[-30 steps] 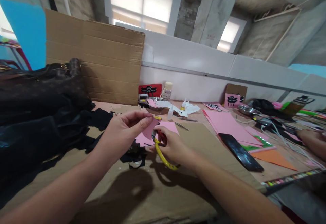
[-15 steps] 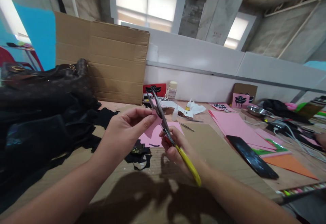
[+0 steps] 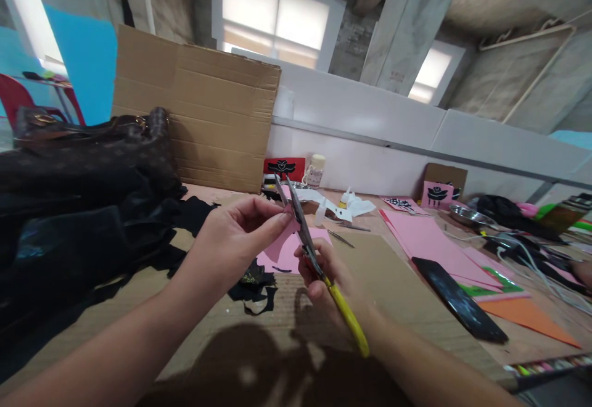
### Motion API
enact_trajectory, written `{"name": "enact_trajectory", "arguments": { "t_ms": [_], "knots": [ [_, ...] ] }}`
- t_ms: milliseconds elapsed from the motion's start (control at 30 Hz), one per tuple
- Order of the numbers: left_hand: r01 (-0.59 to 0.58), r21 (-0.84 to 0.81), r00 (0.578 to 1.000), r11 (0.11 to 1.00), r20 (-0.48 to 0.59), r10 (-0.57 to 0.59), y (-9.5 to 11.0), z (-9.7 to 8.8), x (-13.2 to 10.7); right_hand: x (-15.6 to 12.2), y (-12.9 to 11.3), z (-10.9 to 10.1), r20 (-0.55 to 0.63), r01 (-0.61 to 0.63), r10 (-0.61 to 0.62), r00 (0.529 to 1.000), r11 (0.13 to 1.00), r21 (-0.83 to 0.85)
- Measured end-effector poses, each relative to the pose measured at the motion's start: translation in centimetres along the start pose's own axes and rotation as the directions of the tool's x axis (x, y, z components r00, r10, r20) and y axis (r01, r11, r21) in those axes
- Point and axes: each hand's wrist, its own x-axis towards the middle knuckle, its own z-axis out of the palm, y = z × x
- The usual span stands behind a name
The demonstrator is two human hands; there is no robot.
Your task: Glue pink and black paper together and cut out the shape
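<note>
My left hand (image 3: pixel 252 228) pinches a small piece of pink paper (image 3: pixel 280 245) between thumb and fingers. In my right hand (image 3: pixel 330 274) is a pair of scissors (image 3: pixel 343 309) with yellow handles, held with the tips pointing up and away from me. Their blades are parted, and the pink paper lies at the blades beside my left fingertips. Below the hands, a pink sheet (image 3: pixel 319 240) with a small black strip on it rests on the cardboard. Black scraps (image 3: pixel 252 287) lie next to that sheet, partly behind my left hand.
A dark handbag (image 3: pixel 92 154) and black material (image 3: pixel 87 246) fill the left side. An upright cardboard panel (image 3: pixel 198 111) stands behind. To the right are pink sheets (image 3: pixel 430 240), a phone (image 3: pixel 460 299) and orange paper (image 3: pixel 531 317). Tweezers (image 3: pixel 341 238) lie beyond my right hand.
The view has shifted slightly, so the scene sits a little further right and lower. Both hands keep their hold on the paper and scissors; the blades remain parted.
</note>
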Motion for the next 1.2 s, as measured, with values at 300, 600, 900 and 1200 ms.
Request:
{"name": "enact_trajectory", "arguments": {
  "t_ms": [300, 600, 900, 1200],
  "knots": [
    [0.024, -0.089, 0.997, 0.996, 0.082, -0.017, -0.2, -0.2, 0.2, 0.0, 1.2, -0.2, -0.050, 0.034, -0.038, 0.998, 0.997, -0.076],
    [0.045, -0.147, 0.996, 0.988, 0.081, -0.033, -0.2, -0.1, -0.1, 0.0, 1.6, -0.1, -0.075, 0.072, -0.076, 0.994, 0.995, -0.062],
    [0.042, -0.179, 0.996, 0.983, 0.082, -0.028, -0.2, 0.1, 0.0, 0.0, 1.6, -0.3, -0.090, 0.061, -0.070, 0.993, 0.993, -0.103],
    [0.023, -0.152, 0.998, 0.988, 0.069, -0.013, -0.4, 0.0, 0.0, -0.1, 1.3, 0.2, -0.094, 0.038, -0.032, 0.995, 0.997, 0.070]
  ]
}}
